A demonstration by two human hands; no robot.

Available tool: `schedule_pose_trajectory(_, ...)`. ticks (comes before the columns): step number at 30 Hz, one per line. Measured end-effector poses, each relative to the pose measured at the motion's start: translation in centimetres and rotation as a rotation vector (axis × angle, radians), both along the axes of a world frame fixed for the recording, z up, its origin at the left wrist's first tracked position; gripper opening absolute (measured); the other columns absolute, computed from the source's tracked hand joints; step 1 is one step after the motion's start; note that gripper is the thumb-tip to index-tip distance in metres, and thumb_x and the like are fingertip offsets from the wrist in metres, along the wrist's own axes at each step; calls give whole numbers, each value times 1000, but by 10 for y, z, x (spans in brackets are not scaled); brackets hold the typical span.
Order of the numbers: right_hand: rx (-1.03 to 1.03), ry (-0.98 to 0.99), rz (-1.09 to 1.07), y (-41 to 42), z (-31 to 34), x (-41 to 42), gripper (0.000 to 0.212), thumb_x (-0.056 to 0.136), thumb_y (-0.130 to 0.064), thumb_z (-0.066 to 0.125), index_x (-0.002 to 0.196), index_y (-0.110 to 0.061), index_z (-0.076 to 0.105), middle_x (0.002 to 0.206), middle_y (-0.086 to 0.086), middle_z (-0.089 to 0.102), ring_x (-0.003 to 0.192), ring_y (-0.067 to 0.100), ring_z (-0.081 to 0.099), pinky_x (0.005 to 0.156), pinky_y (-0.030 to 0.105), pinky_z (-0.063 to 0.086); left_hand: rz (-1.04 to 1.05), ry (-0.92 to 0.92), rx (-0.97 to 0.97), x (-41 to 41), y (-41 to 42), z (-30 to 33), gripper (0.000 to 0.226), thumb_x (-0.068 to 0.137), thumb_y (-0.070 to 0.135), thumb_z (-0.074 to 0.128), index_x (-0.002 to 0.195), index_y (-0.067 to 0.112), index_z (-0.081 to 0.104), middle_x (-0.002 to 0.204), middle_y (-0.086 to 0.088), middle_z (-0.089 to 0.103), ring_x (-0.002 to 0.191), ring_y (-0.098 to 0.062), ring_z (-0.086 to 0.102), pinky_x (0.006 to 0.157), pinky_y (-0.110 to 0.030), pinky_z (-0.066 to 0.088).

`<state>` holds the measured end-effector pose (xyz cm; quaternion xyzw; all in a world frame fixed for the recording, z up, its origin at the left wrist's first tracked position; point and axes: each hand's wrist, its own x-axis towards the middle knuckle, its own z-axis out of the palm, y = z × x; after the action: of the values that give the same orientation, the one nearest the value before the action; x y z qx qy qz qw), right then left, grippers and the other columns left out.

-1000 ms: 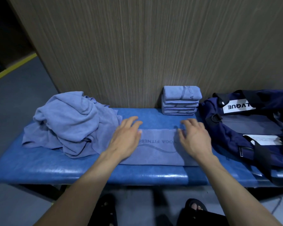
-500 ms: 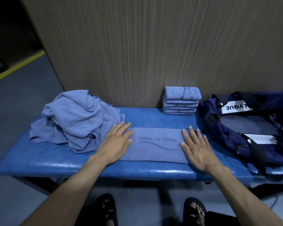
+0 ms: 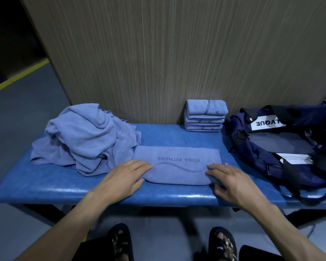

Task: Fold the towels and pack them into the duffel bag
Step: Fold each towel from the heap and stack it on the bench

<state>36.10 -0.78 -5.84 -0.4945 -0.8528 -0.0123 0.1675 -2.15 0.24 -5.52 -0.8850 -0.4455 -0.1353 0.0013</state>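
A light blue towel printed "YOGA FITNESS" lies folded into a long strip across the middle of the blue padded bench. My left hand grips its near left corner, fingers on top and thumb at the near edge. My right hand grips the near right corner the same way. The near edge looks slightly raised between them. A crumpled pile of blue towels sits at the left. A stack of folded towels stands against the wall. The open navy duffel bag lies at the right.
A wood-grain wall panel rises directly behind the bench. The bag's black straps hang over the bench's front edge. Grey floor with a yellow line lies to the left. My sandalled feet show below the bench.
Both hands slid from lying flat on the towel's ends back to its near corners and took hold of them. The towel's near edge has lifted a little.
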Motion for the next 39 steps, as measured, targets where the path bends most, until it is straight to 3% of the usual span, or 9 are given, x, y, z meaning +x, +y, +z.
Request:
schedule_pose_trajectory(9, 32, -24, -67, -7, 1, 10, 45, 58, -5, 80, 100, -20, 73, 115, -6, 72, 96, 22, 71, 77, 29, 56, 2, 68, 45, -1, -3, -7, 92, 40, -3, 79, 129, 15, 65, 128, 1, 69, 113, -14, 68, 97, -22, 48)
schedule_pose_trajectory(14, -123, 203, -142, -4, 8, 17, 24, 85, -11, 66, 106, -22, 69, 103, -7, 70, 96, 18, 65, 82, 38, 55, 23, 61, 17, -5, -3, -9, 97, 47, -7, 76, 138, 20, 55, 134, 3, 65, 118, -14, 65, 92, -27, 54)
schedule_pose_trajectory(19, -258, 660, -234, 0, 24, 2, 13, 101, -23, 52, 90, -22, 58, 74, -4, 61, 65, 15, 52, 63, 38, 43, 71, 12, 67, -1, -3, -8, 60, 82, 15, 75, 139, 21, 56, 128, 3, 67, 111, -18, 66, 94, -25, 50)
schedule_pose_trajectory(22, -221, 838, -241, 7, 36, -8, 19, 104, -29, 52, 89, -18, 56, 74, -6, 54, 67, 9, 45, 64, 31, 40, 95, -85, 93, 6, -3, 0, 37, 90, 24, 60, 127, 20, 64, 113, 4, 73, 97, -19, 68, 86, -22, 42)
schedule_pose_trajectory(25, -95, 966, -268, 18, 54, -13, 21, 105, -29, 51, 88, -19, 55, 78, -5, 53, 73, 6, 46, 68, 30, 40, 106, -344, -153, 14, -11, 30, 14, 99, 36, 49, 106, 39, 62, 90, 21, 67, 80, 0, 61, 71, -21, 43)
schedule_pose_trajectory(28, 37, 1071, -310, 29, 78, -19, 17, 105, -26, 53, 91, -19, 60, 78, -5, 58, 73, 3, 49, 68, 26, 41, 13, -460, -355, 17, -19, 52, 20, 101, 43, 48, 83, 35, 51, 73, 12, 54, 68, -3, 49, 66, -30, 43)
schedule_pose_trajectory(33, 135, 869, -267, 73, 121, -51, 17, 102, -32, 58, 93, -18, 65, 78, 1, 65, 75, 17, 59, 71, 32, 45, 2, -590, -707, 19, -21, 51, 41, 96, 41, 59, 82, 3, 50, 71, 4, 45, 68, -8, 42, 63, -33, 37)
schedule_pose_trajectory(36, 112, 521, -179, 115, 137, -92, 23, 100, -41, 57, 94, -19, 63, 73, 1, 63, 76, 23, 59, 66, 36, 40, 92, -728, -1047, 16, -18, 38, 41, 91, 38, 66, 102, -2, 61, 84, -13, 68, 77, -20, 67, 72, -38, 59)
schedule_pose_trajectory(39, 119, 114, -120, 159, 144, -137, 33, 100, -53, 49, 99, -21, 60, 89, 6, 69, 89, 33, 61, 66, 39, 40, 154, -838, -1255, 17, -16, 33, 18, 102, 16, 58, 108, 0, 63, 88, -19, 73, 77, -25, 73, 72, -33, 63)
